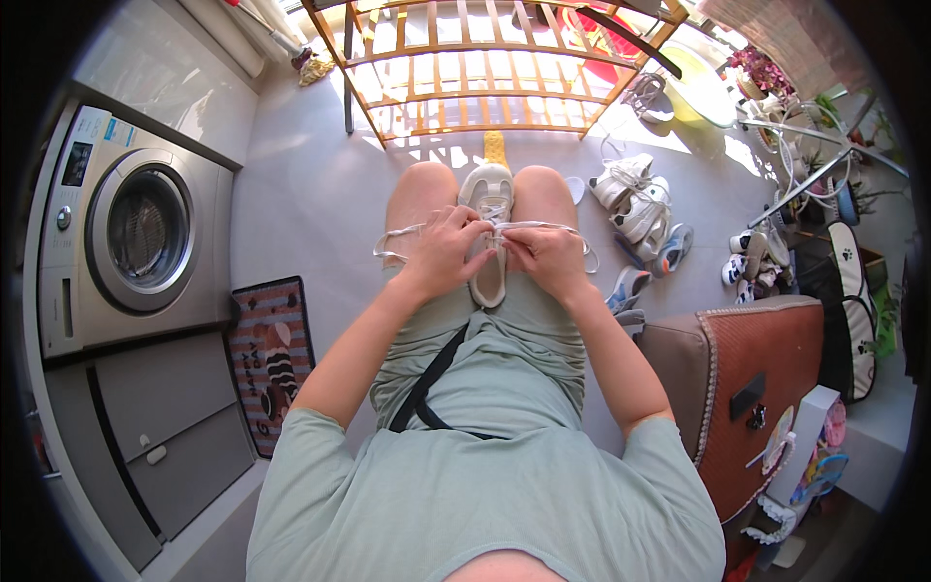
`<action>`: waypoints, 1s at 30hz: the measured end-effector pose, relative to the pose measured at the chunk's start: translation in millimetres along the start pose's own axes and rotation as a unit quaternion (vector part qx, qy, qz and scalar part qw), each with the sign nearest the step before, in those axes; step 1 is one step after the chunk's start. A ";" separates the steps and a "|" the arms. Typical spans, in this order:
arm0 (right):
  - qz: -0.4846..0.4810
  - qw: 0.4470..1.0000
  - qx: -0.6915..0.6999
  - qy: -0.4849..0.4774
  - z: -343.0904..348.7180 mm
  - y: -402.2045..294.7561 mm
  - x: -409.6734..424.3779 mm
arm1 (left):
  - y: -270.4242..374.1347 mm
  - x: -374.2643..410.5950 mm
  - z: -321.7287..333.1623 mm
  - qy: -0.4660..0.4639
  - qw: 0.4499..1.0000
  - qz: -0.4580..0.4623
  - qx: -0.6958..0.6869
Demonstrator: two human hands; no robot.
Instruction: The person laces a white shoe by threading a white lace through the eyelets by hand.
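A white lace-up sneaker (486,188) rests lengthwise between my bare knees, toe pointing away from me. Its white shoelace (542,225) runs through the eyelets and out to both sides. One loose length (393,234) loops over my left knee, and the other hangs past my right knee. My left hand (452,244) lies on the shoe's left side, its index finger at the lacing and its thumb by the opening. Between the thumb and fingers of my right hand (544,253), the lace is pinched close to the eyelets.
A wooden slatted rack (480,94) stands ahead. To the right are several shoes (640,204), a metal-legged stand (814,174) and a brown cushioned stool (756,364) with a dark phone-like object (748,396). A washing machine (138,233) and a doormat (273,356) are at left.
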State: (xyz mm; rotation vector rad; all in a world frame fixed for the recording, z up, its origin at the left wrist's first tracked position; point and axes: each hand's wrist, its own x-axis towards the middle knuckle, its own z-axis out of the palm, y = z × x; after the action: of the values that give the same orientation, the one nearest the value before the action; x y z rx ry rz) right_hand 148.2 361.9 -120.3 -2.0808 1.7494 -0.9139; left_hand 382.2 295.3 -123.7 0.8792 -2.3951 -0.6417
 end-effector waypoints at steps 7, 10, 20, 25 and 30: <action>0.067 0.997 -0.027 0.010 -2.7 -1.3 1.3 | 4.0 9.4 17.5 -0.020 0.998 -0.050 0.010; 0.071 0.997 -0.020 0.015 -1.4 -1.6 1.2 | 4.5 8.7 15.9 -0.031 0.998 -0.045 0.022; 0.057 0.998 0.014 0.019 3.8 3.3 2.8 | 2.7 6.8 27.2 0.000 0.998 -0.046 0.051; 0.042 0.999 -0.002 0.018 5.9 8.3 0.0 | 8.4 10.5 36.9 0.057 0.995 -0.062 0.058; 0.007 0.999 -0.038 0.028 11.5 13.5 -1.9 | 9.0 8.5 36.2 0.062 0.996 -0.036 0.049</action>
State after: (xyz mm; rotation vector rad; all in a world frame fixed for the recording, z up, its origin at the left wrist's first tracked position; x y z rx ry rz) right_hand 144.6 358.5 -137.5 -2.1056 1.8515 -0.9232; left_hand 350.9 304.7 -143.5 1.0211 -2.3086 -0.4862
